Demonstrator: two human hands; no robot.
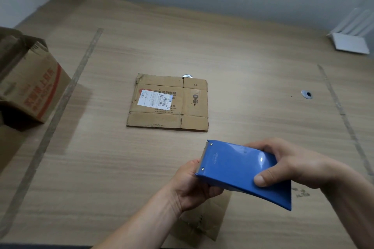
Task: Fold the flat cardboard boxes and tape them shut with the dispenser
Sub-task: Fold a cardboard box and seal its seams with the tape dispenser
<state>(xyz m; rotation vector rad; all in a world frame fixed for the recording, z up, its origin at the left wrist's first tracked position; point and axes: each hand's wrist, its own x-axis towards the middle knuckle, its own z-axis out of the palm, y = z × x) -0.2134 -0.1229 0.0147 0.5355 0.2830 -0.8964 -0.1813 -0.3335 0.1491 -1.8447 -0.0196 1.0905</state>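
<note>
Wood-grain tabletop (232, 50), grey wall behind | right hand (291, 164) fingers and thumb clamp blue tape dispenser (242, 170) | left hand (191, 186) curls under its toothed end | flat cardboard box (169, 103) lies beyond, apart, unfolded | another flat piece (202, 220) beneath the arms | folding and taping apparently not begun

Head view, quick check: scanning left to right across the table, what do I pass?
Open cardboard box at the left edge → flat cardboard box in the middle → blue tape dispenser, held in both hands → metal grommet hole → white rack at the far right.
</note>
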